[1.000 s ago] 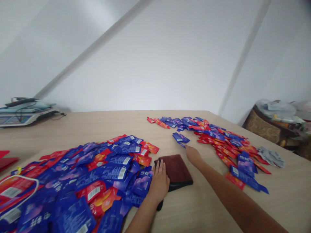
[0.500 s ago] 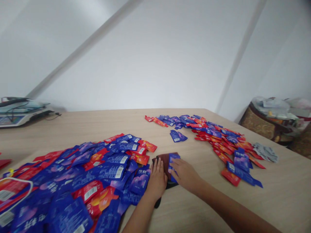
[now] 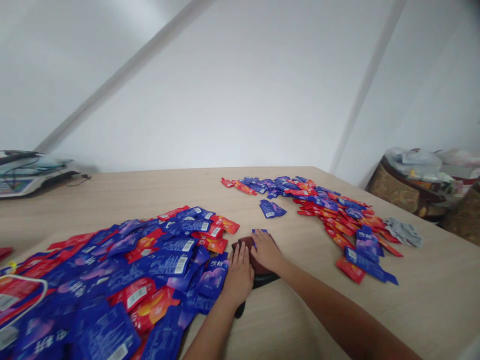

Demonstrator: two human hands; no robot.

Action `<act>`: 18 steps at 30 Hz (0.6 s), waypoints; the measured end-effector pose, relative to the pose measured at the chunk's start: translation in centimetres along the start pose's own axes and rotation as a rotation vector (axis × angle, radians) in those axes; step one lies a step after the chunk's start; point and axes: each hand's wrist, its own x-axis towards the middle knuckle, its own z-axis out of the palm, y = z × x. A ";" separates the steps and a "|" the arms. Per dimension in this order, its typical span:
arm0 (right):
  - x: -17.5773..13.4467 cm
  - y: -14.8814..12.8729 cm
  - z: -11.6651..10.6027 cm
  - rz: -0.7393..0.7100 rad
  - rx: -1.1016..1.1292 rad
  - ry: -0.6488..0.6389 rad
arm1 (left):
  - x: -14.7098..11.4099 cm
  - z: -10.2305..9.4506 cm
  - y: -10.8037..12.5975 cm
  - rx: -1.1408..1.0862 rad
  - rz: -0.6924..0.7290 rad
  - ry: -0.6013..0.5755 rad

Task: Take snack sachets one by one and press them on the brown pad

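My left hand [image 3: 239, 275] lies flat with fingers stretched out on the left side of a brown flat piece [image 3: 249, 245] that looks like leather. Black material [image 3: 265, 279] shows beneath its near edge. Across the brown piece rests my right hand [image 3: 267, 252], fingers extended. Under it is a blue pouch [image 3: 259, 230], mostly covered, with only its far edge showing. Close beside my left hand, a large heap of blue and red pouches [image 3: 165, 265] spreads to the left.
A second pile of red and blue pouches [image 3: 330, 205] curves along the right side, with a grey crumpled cloth [image 3: 403, 231] at its edge. Two blue pouches [image 3: 272, 209] lie apart mid-table. A scale-like device [image 3: 33, 177] stands far left. A patterned chair [image 3: 397, 187] holds bags.
My right hand has moved left and slightly farther away, now covering most of the blue pouch on the brown piece. My left hand stays in place; the view has shifted slightly.
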 end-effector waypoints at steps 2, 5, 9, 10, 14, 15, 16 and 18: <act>-0.7 -0.1 -0.1 -0.020 0.023 0.008 | -0.1 0.1 -0.1 -0.002 0.005 0.004; -3.3 -0.3 0.0 -0.079 0.066 -0.011 | -0.1 0.2 -0.1 -0.005 0.008 0.012; -7.9 -0.9 -0.7 -0.147 0.107 -0.075 | 0.0 0.2 -0.2 -0.014 0.010 0.026; -9.0 -1.0 -1.1 -0.163 0.110 -0.095 | 0.0 0.2 -0.2 -0.015 0.009 0.031; -11.0 -1.3 -2.8 -0.229 0.150 -0.172 | 0.1 0.3 -0.2 -0.012 0.008 0.039; -10.9 -1.2 -3.3 -0.229 0.187 -0.170 | 0.1 0.3 -0.2 -0.013 0.008 0.041; -10.4 -1.0 -3.8 -0.211 0.238 -0.146 | 0.1 0.3 -0.2 -0.016 0.009 0.042; -8.9 -0.2 -4.6 -0.114 0.382 -0.042 | 0.1 0.4 -0.3 -0.022 0.011 0.045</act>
